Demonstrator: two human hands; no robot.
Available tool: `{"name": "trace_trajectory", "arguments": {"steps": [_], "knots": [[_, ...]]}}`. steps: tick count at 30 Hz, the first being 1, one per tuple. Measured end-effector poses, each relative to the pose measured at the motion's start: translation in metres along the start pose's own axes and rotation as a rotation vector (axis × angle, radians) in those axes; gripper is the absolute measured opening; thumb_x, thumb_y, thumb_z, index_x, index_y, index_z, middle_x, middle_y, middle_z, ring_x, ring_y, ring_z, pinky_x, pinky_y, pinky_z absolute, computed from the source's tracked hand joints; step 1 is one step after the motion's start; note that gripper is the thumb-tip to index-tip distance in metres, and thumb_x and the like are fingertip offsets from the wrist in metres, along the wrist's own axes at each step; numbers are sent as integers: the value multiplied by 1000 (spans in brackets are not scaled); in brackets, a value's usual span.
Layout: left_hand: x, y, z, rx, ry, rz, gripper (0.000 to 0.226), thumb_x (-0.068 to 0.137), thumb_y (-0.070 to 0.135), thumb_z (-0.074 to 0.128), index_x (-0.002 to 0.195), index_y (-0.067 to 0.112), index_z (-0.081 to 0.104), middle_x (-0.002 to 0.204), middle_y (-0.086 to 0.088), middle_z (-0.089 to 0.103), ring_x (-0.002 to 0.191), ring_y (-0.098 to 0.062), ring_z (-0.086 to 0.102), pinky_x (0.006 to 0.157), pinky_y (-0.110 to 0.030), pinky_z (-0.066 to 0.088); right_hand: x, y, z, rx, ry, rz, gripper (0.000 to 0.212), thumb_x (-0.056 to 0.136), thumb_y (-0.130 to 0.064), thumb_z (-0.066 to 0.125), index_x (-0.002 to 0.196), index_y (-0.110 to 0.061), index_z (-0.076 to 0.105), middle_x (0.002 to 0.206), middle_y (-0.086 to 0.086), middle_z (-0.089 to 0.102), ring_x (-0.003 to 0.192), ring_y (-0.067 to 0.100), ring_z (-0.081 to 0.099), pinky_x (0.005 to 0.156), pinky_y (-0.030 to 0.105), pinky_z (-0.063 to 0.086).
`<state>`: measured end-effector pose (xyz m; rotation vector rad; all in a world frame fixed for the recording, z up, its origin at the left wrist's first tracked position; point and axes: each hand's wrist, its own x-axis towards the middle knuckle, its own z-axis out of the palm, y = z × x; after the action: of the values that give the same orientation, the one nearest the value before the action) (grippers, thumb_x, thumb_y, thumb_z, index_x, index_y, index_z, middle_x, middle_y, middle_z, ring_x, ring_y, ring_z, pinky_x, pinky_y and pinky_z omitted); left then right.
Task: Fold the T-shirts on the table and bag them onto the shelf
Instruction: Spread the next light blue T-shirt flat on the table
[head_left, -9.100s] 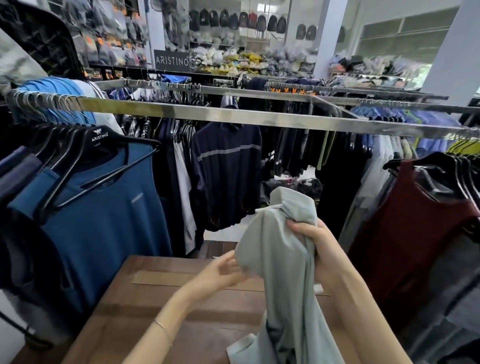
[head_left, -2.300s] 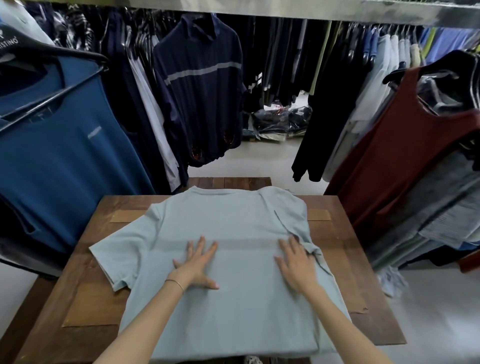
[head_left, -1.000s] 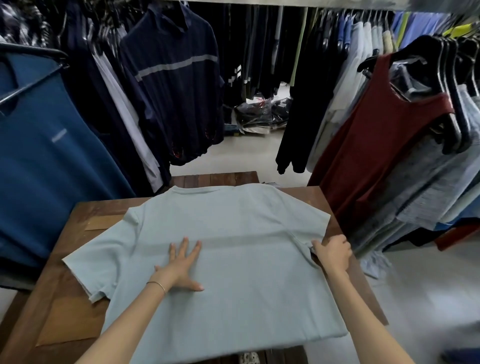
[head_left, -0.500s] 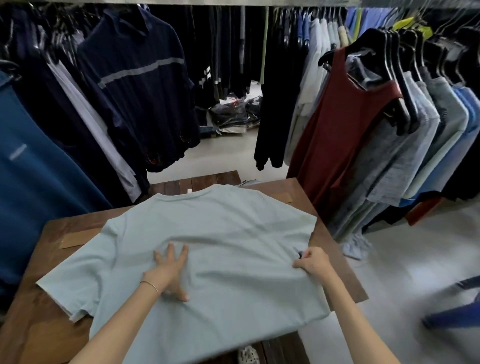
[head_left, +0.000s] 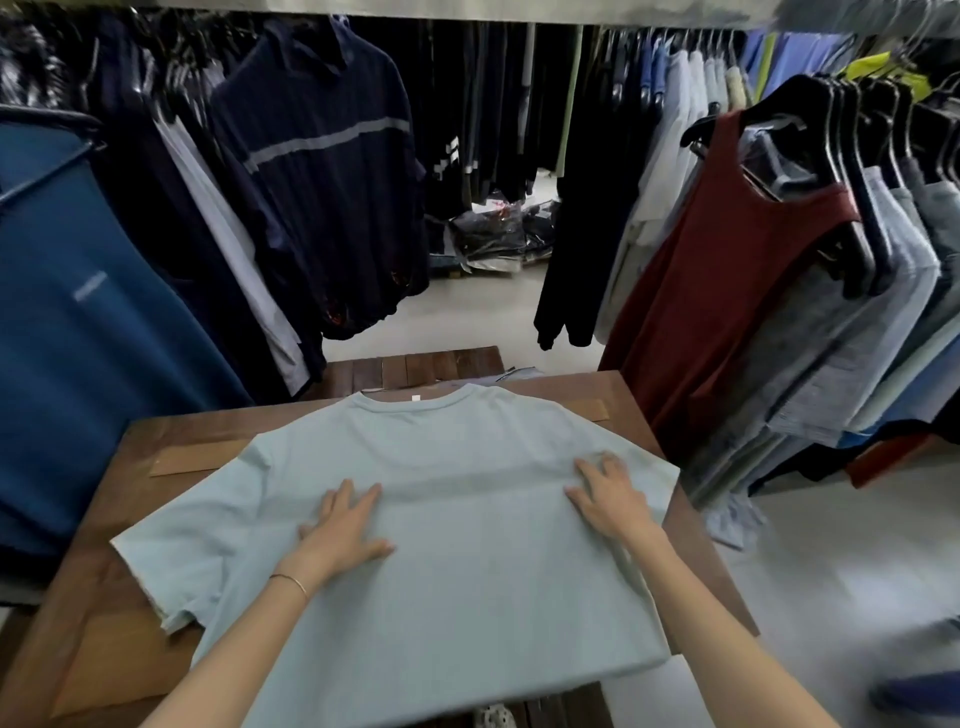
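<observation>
A pale grey-green T-shirt lies spread flat on the wooden table, collar at the far edge, hem hanging over the near edge. Its left sleeve sticks out toward the table's left side; the right sleeve lies flat near the table's right edge. My left hand presses flat on the shirt's middle with fingers spread. My right hand lies flat on the shirt near its right sleeve, fingers straight. No bag or shelf is in view.
Racks of hanging clothes crowd the table: a blue shirt on the left, a navy striped shirt behind, a dark red tank top on the right. Bagged garments lie on the floor beyond. Pale floor opens to the right.
My right hand has let go of the pinched right sleeve edge and now lies flat on the shirt. The right sleeve is spread out. The left hand stays pressed in place.
</observation>
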<state>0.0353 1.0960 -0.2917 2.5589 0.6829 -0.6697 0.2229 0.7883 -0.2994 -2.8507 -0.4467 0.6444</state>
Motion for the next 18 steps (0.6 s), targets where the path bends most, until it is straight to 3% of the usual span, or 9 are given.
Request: {"name": "trace_trajectory", "arguments": {"steps": [5, 7, 12, 18], "knots": [[-4, -39, -4, -65, 291, -44, 61, 97, 45, 42, 151, 28, 17, 160, -7, 5, 147, -25, 3, 117, -44, 15, 24, -21, -12, -119, 69, -7, 49, 94, -42, 46, 134, -14, 42, 138, 18, 44, 131, 33, 36, 104, 42, 38], [-5, -53, -8, -67, 337, -113, 59, 98, 45, 38, 151, 30, 16, 160, -5, 5, 147, -27, 2, 116, -47, 16, 30, -41, -5, -61, 73, -87, 62, 93, -47, 48, 145, -18, 30, 147, 21, 29, 138, 35, 24, 109, 43, 32], [-14, -90, -10, -154, 117, -316, 83, 85, 73, 37, 148, 45, -9, 158, 0, -21, 144, -35, -18, 106, -69, 13, 27, -87, 16, -115, -127, -71, 90, 75, -78, 49, 147, -47, 5, 158, 12, -11, 144, 38, -8, 105, 64, 21], [-16, -104, -16, -195, 35, -343, 97, 70, 87, 38, 141, 53, -19, 153, 0, -34, 140, -37, -29, 103, -75, 6, 40, -101, 6, -122, -179, -14, 100, 70, -84, 49, 147, -50, -5, 157, 11, -21, 144, 40, -16, 105, 69, 19]]}}
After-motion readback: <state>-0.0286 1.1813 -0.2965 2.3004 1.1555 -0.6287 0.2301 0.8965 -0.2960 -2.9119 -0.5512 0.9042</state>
